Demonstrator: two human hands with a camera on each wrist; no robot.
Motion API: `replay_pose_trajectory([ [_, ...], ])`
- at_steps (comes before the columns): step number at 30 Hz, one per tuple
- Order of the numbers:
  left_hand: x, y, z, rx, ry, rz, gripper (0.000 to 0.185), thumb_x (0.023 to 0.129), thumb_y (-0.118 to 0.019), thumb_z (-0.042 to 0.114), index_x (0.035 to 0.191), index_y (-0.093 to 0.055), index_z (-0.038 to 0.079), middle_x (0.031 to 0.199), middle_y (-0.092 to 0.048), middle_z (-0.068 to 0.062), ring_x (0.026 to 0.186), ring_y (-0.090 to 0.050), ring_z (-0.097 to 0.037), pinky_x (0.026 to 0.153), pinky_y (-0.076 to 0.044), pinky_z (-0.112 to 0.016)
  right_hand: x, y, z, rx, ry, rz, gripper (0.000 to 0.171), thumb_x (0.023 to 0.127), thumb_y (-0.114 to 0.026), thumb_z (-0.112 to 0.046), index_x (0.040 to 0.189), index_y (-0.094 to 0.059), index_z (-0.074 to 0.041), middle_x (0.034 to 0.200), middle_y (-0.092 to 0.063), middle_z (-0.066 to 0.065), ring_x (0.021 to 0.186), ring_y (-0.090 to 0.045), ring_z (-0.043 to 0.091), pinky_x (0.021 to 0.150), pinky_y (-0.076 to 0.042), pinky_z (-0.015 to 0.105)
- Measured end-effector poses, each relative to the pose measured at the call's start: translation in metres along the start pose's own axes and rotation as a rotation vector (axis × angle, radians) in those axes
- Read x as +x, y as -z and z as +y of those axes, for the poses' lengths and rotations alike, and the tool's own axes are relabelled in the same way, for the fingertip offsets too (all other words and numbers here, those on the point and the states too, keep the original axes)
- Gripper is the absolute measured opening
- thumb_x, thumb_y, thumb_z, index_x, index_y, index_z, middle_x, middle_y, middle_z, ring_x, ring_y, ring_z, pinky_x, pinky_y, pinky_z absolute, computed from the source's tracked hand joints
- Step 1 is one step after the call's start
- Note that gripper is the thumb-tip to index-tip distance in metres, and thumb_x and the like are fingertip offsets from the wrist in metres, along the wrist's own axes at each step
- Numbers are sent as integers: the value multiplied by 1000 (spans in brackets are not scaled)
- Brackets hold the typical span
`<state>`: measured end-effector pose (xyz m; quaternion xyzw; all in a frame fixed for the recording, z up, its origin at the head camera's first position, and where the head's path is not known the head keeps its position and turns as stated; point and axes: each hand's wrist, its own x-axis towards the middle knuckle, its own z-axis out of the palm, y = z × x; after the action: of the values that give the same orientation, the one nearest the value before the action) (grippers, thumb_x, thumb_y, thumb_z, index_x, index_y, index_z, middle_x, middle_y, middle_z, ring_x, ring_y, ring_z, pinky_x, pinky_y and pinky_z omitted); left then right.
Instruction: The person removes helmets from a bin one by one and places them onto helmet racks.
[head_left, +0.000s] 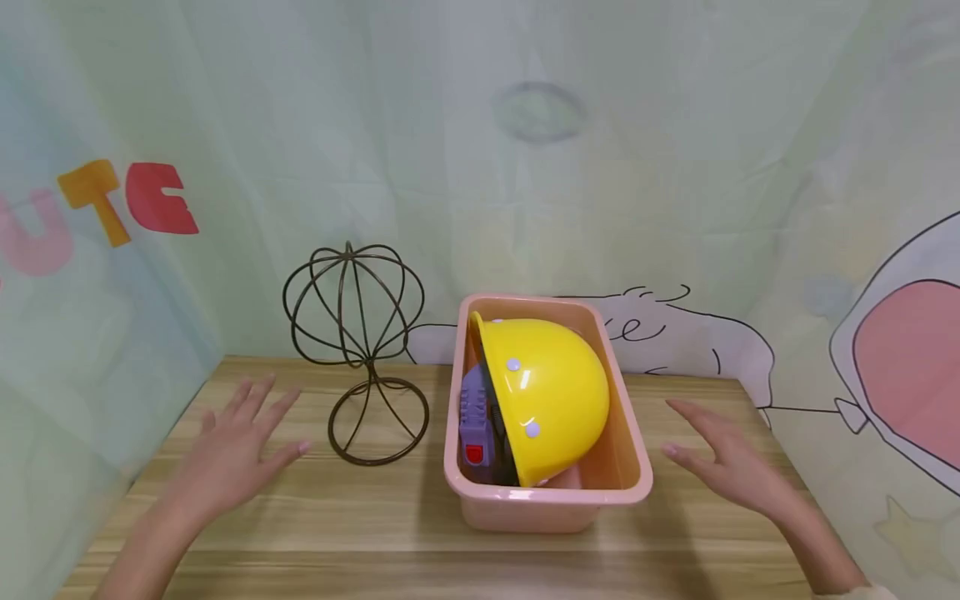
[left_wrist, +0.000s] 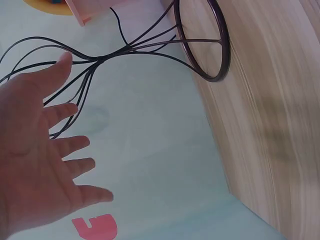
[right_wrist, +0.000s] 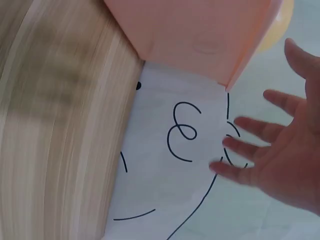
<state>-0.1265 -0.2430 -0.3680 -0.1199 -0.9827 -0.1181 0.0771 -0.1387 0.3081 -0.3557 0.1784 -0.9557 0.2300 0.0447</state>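
Observation:
A yellow hard hat lies on its side in a pink plastic bin, its opening facing left. Beside its brim, inside the bin, is a purple toy-like piece with a red button; much of it is hidden. Left of the bin stands a dark wire stand with a round cage top and ring base. My left hand hovers left of the stand, fingers spread, holding nothing. To the right of the bin, my right hand is held apart from it, fingers extended and palm bare in the right wrist view.
A wood-grain table bears the bin and the stand. Pale printed curtains hang close behind it and along both sides, with red and orange letters at the left and a cartoon drawing at the right.

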Motion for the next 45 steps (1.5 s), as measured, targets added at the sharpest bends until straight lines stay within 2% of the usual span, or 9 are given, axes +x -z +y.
replay_pose_trajectory([
  [6,0,-1,10,-96,-14,-21,67,87,-58,42,136,-38,0,140,-24,-31,123,-24,-52,89,-23,-70,3,-5,-9,194,73,-58,49,89,-60,-22,132,-44,-6,121,-54,13,104,-51,30,81,-48,44],
  [9,-1,-1,16,-126,-25,-23,64,88,-59,39,135,-39,1,138,-28,-31,119,-29,-52,86,-30,-68,6,-7,-13,276,113,-91,47,88,-61,-18,132,-46,-9,117,-57,9,99,-54,22,79,-50,32],
  [11,-1,-2,21,-134,-33,-23,63,88,-59,38,135,-39,1,137,-30,-30,118,-32,-52,85,-32,-67,7,-8,-15,320,131,-107,46,88,-61,-17,131,-47,-10,118,-57,8,98,-54,19,78,-50,29],
  [20,4,-4,40,-201,-76,-12,61,88,-59,38,136,-40,5,132,-40,-27,115,-39,-49,87,-35,-64,10,-13,-21,375,80,-173,44,88,-61,-20,128,-49,-7,122,-53,10,98,-52,19,79,-50,28],
  [29,16,-7,61,-281,-148,39,55,87,-63,26,133,-43,2,126,-49,-25,113,-45,-44,91,-36,-59,11,-17,-17,389,110,-191,42,89,-60,-18,126,-50,-2,121,-53,13,98,-51,16,77,-51,28],
  [31,20,-6,67,-312,-166,39,54,87,-63,25,133,-44,4,124,-51,-23,110,-49,-41,88,-41,-56,12,-17,-17,389,106,-198,42,89,-60,-19,126,-50,-3,121,-53,13,99,-51,16,77,-51,28],
  [36,33,-2,84,-418,-158,-14,52,88,-60,30,132,-45,7,110,-59,-12,88,-59,-22,69,-51,-35,12,-17,-17,396,101,-201,42,89,-61,-19,126,-49,-3,121,-52,14,99,-51,22,77,-51,28],
  [40,45,1,99,-498,-140,-59,55,87,-61,33,132,-45,6,106,-58,-8,83,-56,-14,66,-50,-27,11,-17,-18,419,86,-210,43,89,-60,-18,127,-49,-2,122,-51,15,99,-51,26,75,-51,29],
  [45,60,1,119,-557,-131,-91,62,85,-64,36,135,-41,8,106,-58,-7,86,-55,-16,69,-50,-27,11,-17,-18,434,55,-223,44,89,-60,-19,128,-48,-3,123,-50,16,100,-50,27,74,-52,28],
])
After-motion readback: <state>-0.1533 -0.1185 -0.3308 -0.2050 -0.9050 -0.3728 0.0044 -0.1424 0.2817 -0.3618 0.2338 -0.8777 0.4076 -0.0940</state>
